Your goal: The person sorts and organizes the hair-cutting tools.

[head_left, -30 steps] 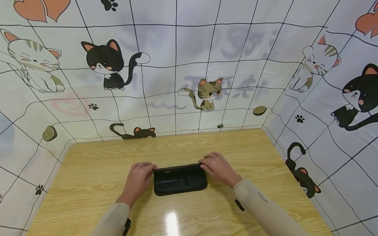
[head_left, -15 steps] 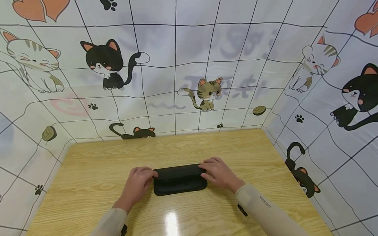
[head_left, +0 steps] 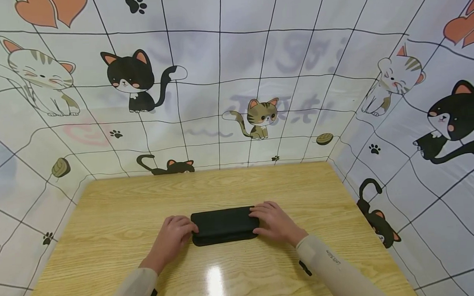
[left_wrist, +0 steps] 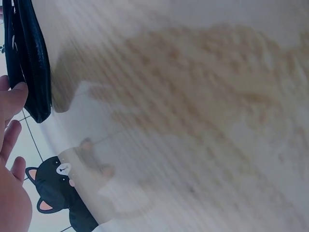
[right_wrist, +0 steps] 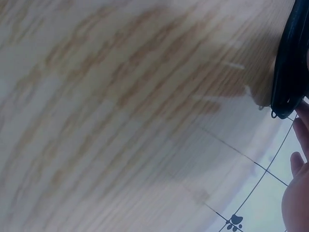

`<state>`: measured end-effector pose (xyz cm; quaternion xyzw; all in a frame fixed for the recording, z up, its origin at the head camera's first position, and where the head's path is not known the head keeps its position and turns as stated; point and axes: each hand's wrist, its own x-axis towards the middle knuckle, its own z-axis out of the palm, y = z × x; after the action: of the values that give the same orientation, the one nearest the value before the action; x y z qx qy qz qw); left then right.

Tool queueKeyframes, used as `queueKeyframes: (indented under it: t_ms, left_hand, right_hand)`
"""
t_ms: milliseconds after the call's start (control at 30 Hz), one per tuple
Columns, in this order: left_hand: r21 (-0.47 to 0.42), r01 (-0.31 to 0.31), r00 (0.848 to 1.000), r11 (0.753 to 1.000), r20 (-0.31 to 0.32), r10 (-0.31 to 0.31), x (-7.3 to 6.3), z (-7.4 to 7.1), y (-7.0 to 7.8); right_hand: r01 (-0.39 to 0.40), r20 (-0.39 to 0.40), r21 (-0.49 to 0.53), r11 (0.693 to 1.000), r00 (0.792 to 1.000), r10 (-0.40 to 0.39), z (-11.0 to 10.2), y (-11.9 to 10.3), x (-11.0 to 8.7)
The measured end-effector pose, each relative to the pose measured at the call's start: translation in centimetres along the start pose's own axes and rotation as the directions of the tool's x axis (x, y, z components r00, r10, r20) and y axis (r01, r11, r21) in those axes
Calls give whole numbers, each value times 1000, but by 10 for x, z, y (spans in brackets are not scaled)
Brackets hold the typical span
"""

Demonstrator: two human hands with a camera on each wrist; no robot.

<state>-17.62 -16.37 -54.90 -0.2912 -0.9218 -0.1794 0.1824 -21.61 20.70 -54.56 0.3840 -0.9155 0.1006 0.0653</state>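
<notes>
Left hand [head_left: 172,235] and right hand [head_left: 276,221] pinch opposite ends of a black case [head_left: 224,223] lying lengthwise between them.

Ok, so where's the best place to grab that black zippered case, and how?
Probably by both short ends of the black zippered case, one hand from each side, where the left hand and right hand hold it. It lies lengthwise across the table with its lid not fully down, so pinching lid and base together should stop it flopping open.
</notes>
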Motion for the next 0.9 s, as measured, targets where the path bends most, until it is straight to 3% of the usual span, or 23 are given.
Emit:
queueKeyframes:
  t_ms: [433,700,900]
  left_hand:
    - [-28,-21,1000,999,7,21,-8,6,-1]
    - [-9,-38,999,999,-27,37,-9,12,1]
    - [17,-12,1000,1000,-9,12,-10,15,2]
  right_hand:
    - [50,-70,-12,999,996,-51,5,-1,-1]
    - [12,-63,19,1000,998,-10,9,-3,-1]
    - [-1,-53,23,1000,999,2,9,-4,-2]
